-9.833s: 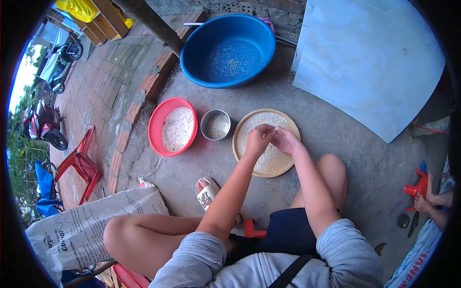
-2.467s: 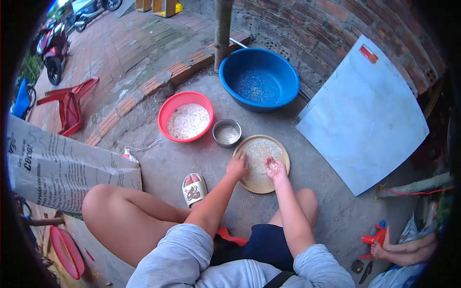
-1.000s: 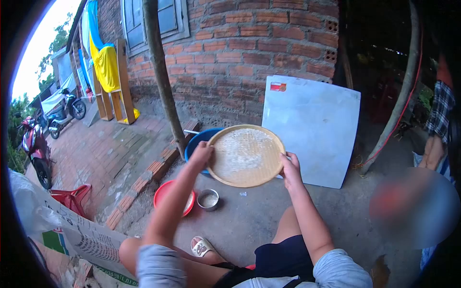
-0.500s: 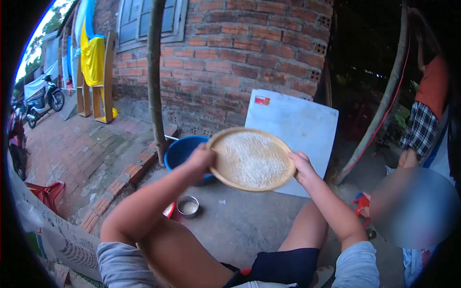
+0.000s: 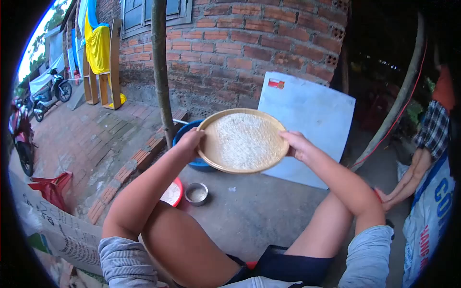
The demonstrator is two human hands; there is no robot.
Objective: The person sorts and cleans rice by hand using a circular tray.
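Note:
A round shallow woven tray (image 5: 209, 152) hangs in the air before me, with whitish grains (image 5: 242, 139) spread over its middle and right. My left hand (image 5: 191, 143) grips its left rim, and my right hand (image 5: 295, 145) grips the right rim. Partly hidden behind the tray is a blue basin (image 5: 200, 166) on the ground. Below, near my left knee, a red bowl (image 5: 178, 192) with pale contents stands beside a small metal bowl (image 5: 196, 194) holding some grain.
A white board (image 5: 312, 125) leans by the brick wall (image 5: 230, 53). Wooden poles (image 5: 162, 72) stand left and right. Another person (image 5: 422, 139) is at the far right, near a printed sack (image 5: 434, 206). Motorbikes (image 5: 24, 132) and a red chair (image 5: 54, 189) are at the left.
The tray has shifted slightly left and up in view, with the grains spread more evenly. The view has turned, and more of the red bowl shows. The blurred shape at right is gone.

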